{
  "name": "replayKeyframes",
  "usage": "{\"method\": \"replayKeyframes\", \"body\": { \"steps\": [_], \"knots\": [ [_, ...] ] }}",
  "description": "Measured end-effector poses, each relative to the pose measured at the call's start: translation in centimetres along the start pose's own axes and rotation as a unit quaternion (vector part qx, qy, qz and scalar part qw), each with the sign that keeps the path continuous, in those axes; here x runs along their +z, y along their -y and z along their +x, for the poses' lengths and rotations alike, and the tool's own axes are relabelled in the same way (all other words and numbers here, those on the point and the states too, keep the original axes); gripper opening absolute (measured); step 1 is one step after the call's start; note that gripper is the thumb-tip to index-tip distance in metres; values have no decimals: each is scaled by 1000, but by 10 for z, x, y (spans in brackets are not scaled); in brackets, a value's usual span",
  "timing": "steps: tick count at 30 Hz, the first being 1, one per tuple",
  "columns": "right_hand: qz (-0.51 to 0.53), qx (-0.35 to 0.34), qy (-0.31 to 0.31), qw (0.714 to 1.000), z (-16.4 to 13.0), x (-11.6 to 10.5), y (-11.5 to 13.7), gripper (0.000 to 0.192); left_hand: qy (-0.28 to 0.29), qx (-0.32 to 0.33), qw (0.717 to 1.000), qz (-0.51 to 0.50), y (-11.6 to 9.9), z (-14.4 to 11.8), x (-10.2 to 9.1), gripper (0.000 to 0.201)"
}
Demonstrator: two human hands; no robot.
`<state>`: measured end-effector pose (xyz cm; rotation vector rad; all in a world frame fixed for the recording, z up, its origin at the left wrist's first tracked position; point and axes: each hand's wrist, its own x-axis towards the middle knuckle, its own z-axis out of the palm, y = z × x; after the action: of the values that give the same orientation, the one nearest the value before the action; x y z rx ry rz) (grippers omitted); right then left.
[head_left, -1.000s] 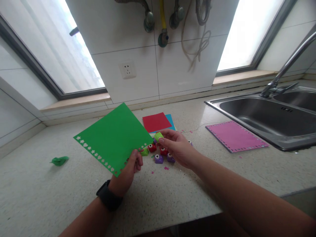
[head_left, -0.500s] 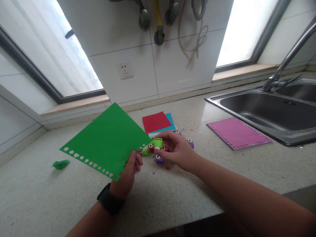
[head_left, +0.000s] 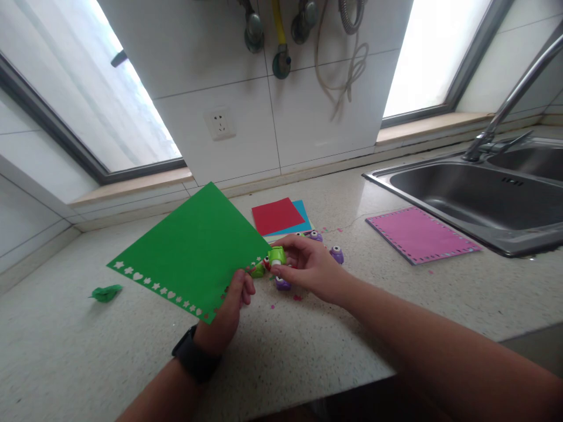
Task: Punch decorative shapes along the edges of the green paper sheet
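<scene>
A: Left hand (head_left: 229, 308)?

B: Fingers pinched on the near corner of the green sheet (head_left: 193, 249), thumb on top. Sheet held tilted above the counter (head_left: 308, 346). Two edges carry punched-out stars and hearts. Black watch (head_left: 193, 354) on the wrist.

A: Right hand (head_left: 310, 266)?

B: Fingers closed around a green punch (head_left: 277, 255), thumb below, index finger over the top. Punch sits right at the sheet's right corner; cannot tell whether the paper is inside its slot.

A: Other punches?

B: Clustered on the counter under and behind the right hand: a light green one (head_left: 258, 271), a red one (head_left: 267, 263) mostly hidden, purple ones at (head_left: 282, 283), (head_left: 315, 236) and (head_left: 336, 254). Small paper bits lie around them.

A: Further items?

B: Red sheet (head_left: 275, 215) stacked on a blue sheet (head_left: 304, 218) just behind the punches. Pink sheet (head_left: 420, 234) with a punched border lies near the sink (head_left: 466, 199). Crumpled green scrap (head_left: 105, 292) well to the left. Wall socket (head_left: 219, 122) above the counter.
</scene>
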<state>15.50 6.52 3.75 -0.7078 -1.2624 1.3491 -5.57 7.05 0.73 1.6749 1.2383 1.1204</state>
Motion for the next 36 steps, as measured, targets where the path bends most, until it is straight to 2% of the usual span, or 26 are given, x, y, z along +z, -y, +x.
{"method": "replayKeyframes", "body": {
  "steps": [8,15,24,36],
  "knots": [
    [14,35,26,999,4,-2,3,24,8,-7,999,33,-3,-2,0,52],
    [19,58,26,998,6,-3,-3,28,22,5,998,66,-15,-3,-1,47],
    [12,75,18,997,6,-1,-4,30,32,14,997,63,-12,-1,-1,49],
    [3,77,12,997,6,-2,-6,31,14,23,997,67,-20,-2,0,47]
  ]
}}
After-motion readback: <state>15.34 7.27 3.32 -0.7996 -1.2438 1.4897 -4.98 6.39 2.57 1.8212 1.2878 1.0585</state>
